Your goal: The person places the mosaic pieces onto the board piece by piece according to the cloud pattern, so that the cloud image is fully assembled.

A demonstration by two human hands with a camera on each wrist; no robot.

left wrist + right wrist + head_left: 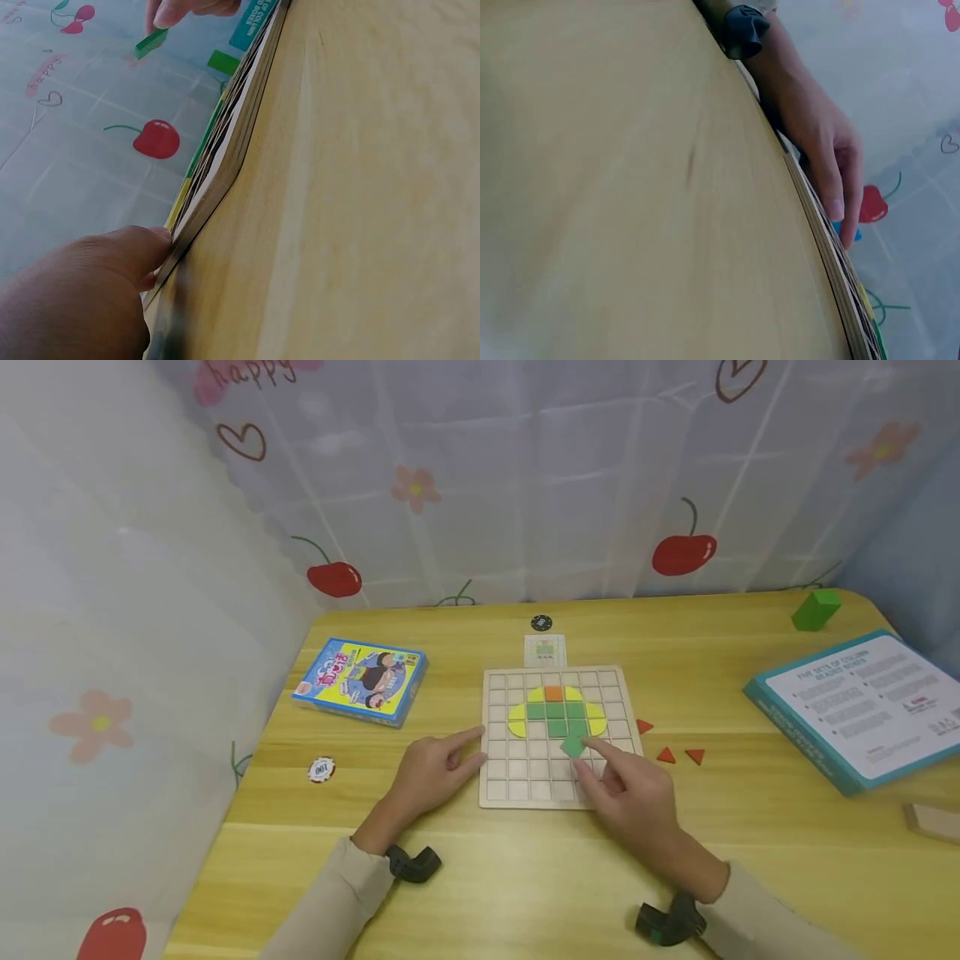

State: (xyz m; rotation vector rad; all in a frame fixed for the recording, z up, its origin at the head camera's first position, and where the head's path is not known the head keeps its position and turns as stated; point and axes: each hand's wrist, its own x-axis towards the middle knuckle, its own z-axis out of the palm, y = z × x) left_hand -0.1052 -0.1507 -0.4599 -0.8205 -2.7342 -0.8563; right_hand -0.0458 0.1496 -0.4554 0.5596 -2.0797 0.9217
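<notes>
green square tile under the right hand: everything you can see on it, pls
The green square tile is flat, plain green, wood or plastic by its look. It lies turned at an angle to the grid, not seated in a cell, on the wooden grid board just below the green and yellow pattern. The right hand touches its right edge with the index fingertip; the left wrist view shows fingers pinching it, one edge lifted. The left hand rests at the board's left edge, apart from the tile.
</notes>
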